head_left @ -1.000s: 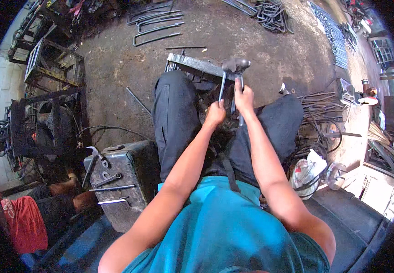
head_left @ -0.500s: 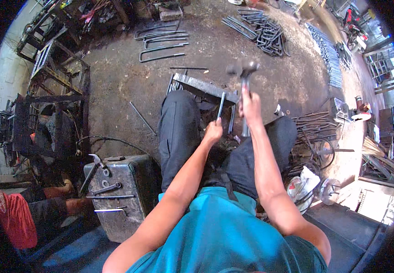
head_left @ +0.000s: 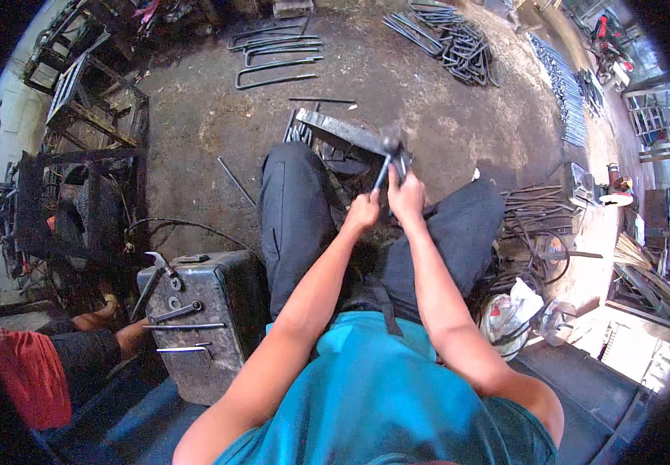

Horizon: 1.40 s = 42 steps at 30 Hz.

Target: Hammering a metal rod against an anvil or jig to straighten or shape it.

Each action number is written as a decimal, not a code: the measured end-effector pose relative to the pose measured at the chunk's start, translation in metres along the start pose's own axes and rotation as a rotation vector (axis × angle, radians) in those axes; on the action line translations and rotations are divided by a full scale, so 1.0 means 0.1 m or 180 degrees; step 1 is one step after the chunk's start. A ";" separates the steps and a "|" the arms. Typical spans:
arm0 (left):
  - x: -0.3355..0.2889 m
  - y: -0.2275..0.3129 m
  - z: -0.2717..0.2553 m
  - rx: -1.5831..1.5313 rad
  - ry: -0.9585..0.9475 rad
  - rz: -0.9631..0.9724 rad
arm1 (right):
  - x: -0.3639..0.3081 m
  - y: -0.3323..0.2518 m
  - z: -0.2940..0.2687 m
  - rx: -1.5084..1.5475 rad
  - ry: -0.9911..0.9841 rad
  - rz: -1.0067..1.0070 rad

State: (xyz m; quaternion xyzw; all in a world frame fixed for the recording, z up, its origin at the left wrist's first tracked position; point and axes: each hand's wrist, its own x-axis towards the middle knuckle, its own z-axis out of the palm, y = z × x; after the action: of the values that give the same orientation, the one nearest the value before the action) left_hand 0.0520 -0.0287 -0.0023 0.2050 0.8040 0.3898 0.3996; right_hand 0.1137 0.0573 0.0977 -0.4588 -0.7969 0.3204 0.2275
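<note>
Between my knees, my left hand (head_left: 362, 213) is closed round a metal rod (head_left: 382, 174), whose far end lies at the right end of a long steel block (head_left: 343, 132). My right hand (head_left: 407, 199) grips a hammer (head_left: 391, 142). Its blurred head is down at the rod's far end; whether the two touch, I cannot tell. Several short rods (head_left: 297, 133) stand at the block's left end. Past the block, a thin dark rod (head_left: 322, 99) lies on the floor.
At my left stands a worn metal box (head_left: 230, 325) with a second hammer (head_left: 163, 267), a wrench and rods on it. U-shaped bent rods (head_left: 277, 62) and a pile of bent bars (head_left: 465, 50) lie ahead. Bars (head_left: 536, 208) are heaped right. A person in red (head_left: 33, 376) sits far left.
My right hand has swung the hammer down and left, from raised beside the block onto the rod's end. My left hand keeps its hold on the rod. The view has shifted slightly.
</note>
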 end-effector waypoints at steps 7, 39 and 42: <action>0.09 -0.08 0.03 -0.0283 -0.0103 -0.0172 | 0.04 0.30 0.08 0.0392 -0.0155 0.0444; -0.14 0.16 -0.09 0.0236 0.0167 -0.0304 | 0.05 0.43 0.05 0.0318 -0.0501 0.0580; -0.14 0.12 -0.13 0.0298 0.0218 -0.0068 | 0.08 0.22 -0.05 0.0964 -0.0651 0.0808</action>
State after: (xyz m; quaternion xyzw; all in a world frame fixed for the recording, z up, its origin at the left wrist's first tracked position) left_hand 0.0501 -0.0360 0.0185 0.2015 0.8367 0.3542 0.3660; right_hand 0.1260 0.0744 0.0861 -0.4812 -0.6944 0.5074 0.1696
